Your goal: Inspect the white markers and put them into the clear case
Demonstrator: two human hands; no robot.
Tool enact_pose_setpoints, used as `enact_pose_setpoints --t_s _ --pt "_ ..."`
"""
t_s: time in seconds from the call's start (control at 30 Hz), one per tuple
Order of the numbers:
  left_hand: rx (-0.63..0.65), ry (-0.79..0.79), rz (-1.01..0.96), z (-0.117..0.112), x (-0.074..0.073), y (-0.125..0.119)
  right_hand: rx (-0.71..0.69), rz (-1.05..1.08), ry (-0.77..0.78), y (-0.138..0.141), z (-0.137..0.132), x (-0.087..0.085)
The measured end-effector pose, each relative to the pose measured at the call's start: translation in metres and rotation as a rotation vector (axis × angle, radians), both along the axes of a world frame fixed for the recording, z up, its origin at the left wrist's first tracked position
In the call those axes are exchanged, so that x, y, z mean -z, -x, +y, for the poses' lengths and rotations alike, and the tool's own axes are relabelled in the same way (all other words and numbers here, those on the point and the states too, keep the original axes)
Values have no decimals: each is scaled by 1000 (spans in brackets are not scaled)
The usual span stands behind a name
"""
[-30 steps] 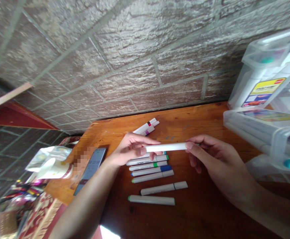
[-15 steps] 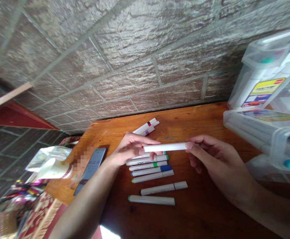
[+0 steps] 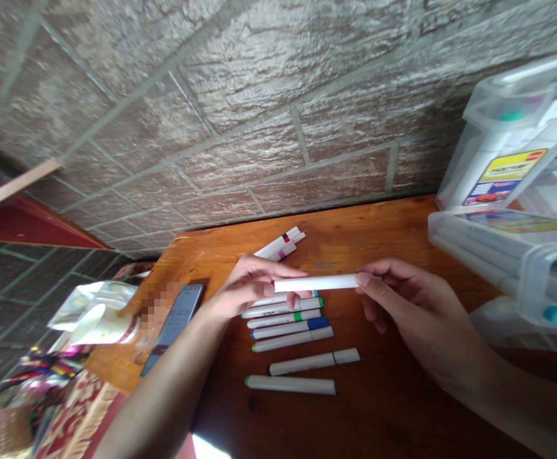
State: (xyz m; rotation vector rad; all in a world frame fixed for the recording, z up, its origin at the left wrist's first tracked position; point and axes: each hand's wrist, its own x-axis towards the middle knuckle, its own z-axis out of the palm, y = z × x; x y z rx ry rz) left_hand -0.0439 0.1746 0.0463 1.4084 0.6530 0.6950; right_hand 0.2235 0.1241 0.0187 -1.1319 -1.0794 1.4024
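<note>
Its thumb (image 3: 268,290) shifted slightly leftward, the outstretched left hand (image 3: 242,287) and curled right hand (image 3: 415,303) pinch opposite ends of a marker (image 3: 314,282).

The held marker (image 3: 316,282) is smooth plastic—the table (image 3: 378,223) glossy wood (grain showing)—the wall (image 3: 259,95) rough, patchily shiny.

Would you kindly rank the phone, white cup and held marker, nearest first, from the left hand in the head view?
1. Held marker: touching the left hand.
2. Phone: to its left.
3. White cup: farther left.
</note>
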Motion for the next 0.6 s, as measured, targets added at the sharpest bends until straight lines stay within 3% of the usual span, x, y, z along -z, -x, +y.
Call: enact_pose_setpoints --t_s 0.23,0.6 --pt "0 -3 -31 0 0 -3 4 18 -6 2 0 0" --pt "-122 56 -81 0 2 -12 -3 43 -26 2 0 -2"
